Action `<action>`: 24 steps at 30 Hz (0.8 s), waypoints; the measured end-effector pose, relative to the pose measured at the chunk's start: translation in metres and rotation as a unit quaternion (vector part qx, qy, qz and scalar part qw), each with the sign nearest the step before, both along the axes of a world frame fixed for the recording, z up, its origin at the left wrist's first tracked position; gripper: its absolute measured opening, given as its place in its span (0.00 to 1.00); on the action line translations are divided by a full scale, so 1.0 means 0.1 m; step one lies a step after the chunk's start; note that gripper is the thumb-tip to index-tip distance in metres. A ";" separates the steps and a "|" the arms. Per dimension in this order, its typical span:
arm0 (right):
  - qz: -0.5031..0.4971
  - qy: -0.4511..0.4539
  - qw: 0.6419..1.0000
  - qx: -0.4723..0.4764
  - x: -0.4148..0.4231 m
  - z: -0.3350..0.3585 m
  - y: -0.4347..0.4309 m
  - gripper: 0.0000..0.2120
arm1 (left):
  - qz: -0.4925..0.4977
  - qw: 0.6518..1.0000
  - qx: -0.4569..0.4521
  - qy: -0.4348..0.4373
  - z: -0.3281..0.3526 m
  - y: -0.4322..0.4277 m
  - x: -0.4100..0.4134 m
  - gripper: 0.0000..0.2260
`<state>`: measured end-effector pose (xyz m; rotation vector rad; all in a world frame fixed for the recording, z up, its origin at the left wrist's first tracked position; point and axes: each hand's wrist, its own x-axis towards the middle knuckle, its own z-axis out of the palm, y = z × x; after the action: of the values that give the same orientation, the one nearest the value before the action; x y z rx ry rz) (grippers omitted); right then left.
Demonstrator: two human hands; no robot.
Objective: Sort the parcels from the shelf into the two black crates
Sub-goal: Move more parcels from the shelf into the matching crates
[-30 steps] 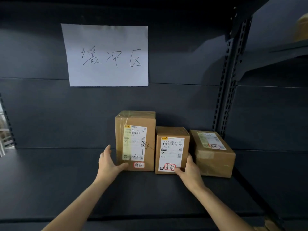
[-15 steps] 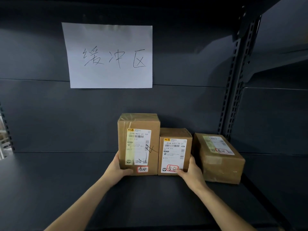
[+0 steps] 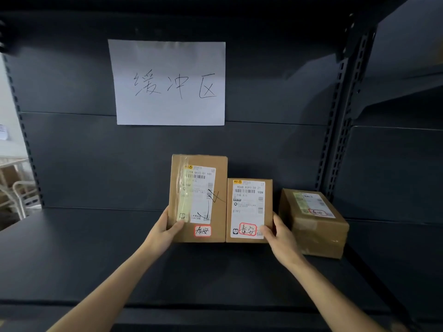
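Two upright cardboard parcels stand side by side on the dark shelf: a tall parcel and a shorter parcel, each with a white shipping label and a red-framed handwritten tag. My left hand grips the tall parcel's left edge, thumb on its front. My right hand grips the shorter parcel's right edge, thumb on the label. A third parcel lies flat to the right, untouched. No black crate is in view.
A white paper sign with handwriting hangs on the shelf's back panel. A perforated metal upright divides this bay from another shelf bay on the right. Pale furniture shows past the shelf's left edge.
Both hands have closed on the outer edges of the two upright parcels, which now look lifted and drawn slightly towards me. The flat parcel stays put.
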<state>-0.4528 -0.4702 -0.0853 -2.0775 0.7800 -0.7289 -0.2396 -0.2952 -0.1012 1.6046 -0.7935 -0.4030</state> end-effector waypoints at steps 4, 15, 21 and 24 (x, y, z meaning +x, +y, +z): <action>0.024 -0.011 1.000 -0.009 -0.02 0.06 0.10 0.24 | 0.018 1.000 -0.009 -0.022 0.10 0.19 -0.11 0.23; 0.116 -0.039 0.992 -0.006 0.10 0.17 0.49 0.22 | 0.109 0.993 -0.043 -0.021 0.26 0.95 -0.39 0.23; 0.158 -0.046 0.986 0.006 0.18 0.22 0.80 0.20 | 0.148 0.987 -0.058 -0.030 0.35 1.35 -0.53 0.21; 0.180 -0.047 0.983 0.007 0.22 0.24 0.97 0.21 | 0.168 0.983 -0.062 -0.034 0.36 1.59 -0.58 0.21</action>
<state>-0.4308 -0.3729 -0.0613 -2.0768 0.3406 -0.6113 -0.2973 -0.1362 -0.0649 1.6044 -0.5723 -0.0553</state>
